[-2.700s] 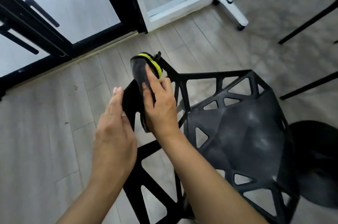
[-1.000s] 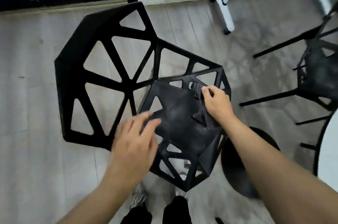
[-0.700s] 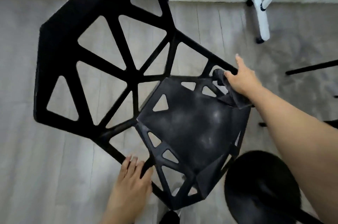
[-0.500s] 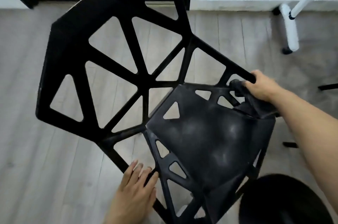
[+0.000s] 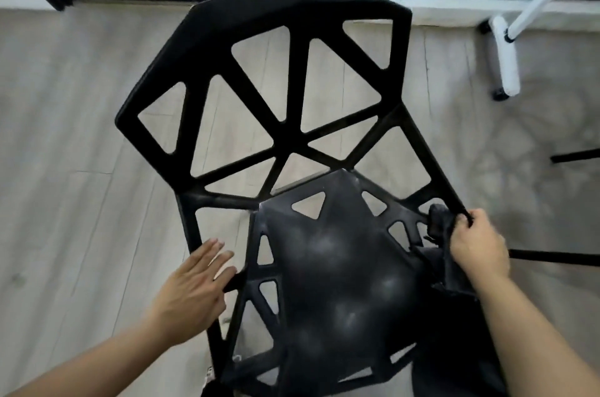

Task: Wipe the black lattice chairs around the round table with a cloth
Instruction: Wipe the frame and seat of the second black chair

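— Chair [image 5: 341, 283] status?

— Black lattice chair stands on the wood floor [image 5: 65, 169] directly below me, seat up, backrest away. I have my right hand [image 5: 479, 247] clenched on the dark cloth [image 5: 438, 228], pressing it round the right side strut where seat meets back; I judge that joint is the part being wiped.

— Left hand [image 5: 194, 286]?

— Released grip, fingers straight, at the seat's left edge, probably steadying the frame against the rubbing.
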Tool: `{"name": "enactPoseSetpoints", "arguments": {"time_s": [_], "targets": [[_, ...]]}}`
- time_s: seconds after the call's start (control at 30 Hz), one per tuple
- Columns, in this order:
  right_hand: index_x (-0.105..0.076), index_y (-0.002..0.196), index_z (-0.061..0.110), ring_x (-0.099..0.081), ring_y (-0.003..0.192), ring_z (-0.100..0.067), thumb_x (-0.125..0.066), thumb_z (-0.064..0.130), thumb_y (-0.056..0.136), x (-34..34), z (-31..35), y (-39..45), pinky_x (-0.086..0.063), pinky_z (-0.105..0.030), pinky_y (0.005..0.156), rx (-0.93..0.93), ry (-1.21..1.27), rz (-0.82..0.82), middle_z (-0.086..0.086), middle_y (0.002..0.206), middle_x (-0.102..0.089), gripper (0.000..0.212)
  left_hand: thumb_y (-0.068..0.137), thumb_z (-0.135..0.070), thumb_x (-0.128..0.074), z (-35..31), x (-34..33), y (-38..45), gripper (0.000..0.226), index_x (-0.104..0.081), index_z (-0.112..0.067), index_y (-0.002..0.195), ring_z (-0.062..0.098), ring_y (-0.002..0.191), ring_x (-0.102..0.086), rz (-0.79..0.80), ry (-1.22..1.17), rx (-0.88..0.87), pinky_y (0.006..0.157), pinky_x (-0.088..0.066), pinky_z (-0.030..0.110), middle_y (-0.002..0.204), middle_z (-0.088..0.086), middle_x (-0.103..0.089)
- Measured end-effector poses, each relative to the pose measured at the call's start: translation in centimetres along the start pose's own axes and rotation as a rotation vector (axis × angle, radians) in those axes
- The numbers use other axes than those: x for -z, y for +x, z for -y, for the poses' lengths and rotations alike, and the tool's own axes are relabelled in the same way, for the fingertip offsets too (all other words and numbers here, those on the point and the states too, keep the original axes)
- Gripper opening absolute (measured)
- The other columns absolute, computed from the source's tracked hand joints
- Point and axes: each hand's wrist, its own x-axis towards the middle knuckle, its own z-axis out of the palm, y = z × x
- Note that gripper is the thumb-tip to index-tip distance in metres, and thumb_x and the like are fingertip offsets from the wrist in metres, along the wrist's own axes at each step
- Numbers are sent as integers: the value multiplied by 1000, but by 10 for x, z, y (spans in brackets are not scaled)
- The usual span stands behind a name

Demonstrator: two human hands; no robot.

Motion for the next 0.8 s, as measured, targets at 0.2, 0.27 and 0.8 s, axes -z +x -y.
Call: {"name": "enactPoseSetpoints", "arguments": {"time_s": [0.2, 0.27, 0.8], "targets": [[-51, 119, 17, -57, 108, -43, -41, 36, 105, -2, -5, -78, -39, -44, 80, -217, 248, -57, -22, 112, -63, 25, 76, -20, -44, 20, 10, 6, 49, -68, -9, 117, 43, 130, -52, -75, -70, 32, 118, -28, 53, 132, 18, -60], [-47, 122, 18, -55, 103, -35, -47, 37, 104, -2, 15, -101, -40, -41, 82, -229, 438, -153, -12, 108, -58, 26, 79, -13, -49, 21, 24, 24, 48, -64, -6, 124, 43, 127, -53, -218, -136, 69, 114, -34, 54, 133, 18, -59], [-54, 123, 10, -54, 110, -17, -61, 6, 91, -108, 222, -85, -48, -38, 98, 526, 871, -494, -4, 118, -54, 33, 87, -22, -42, 43, 46, 129, 59, -43, -6, 144, 34, 109, -56, -368, -114, 222, 99, -30, 42, 123, 12, -59]]}}
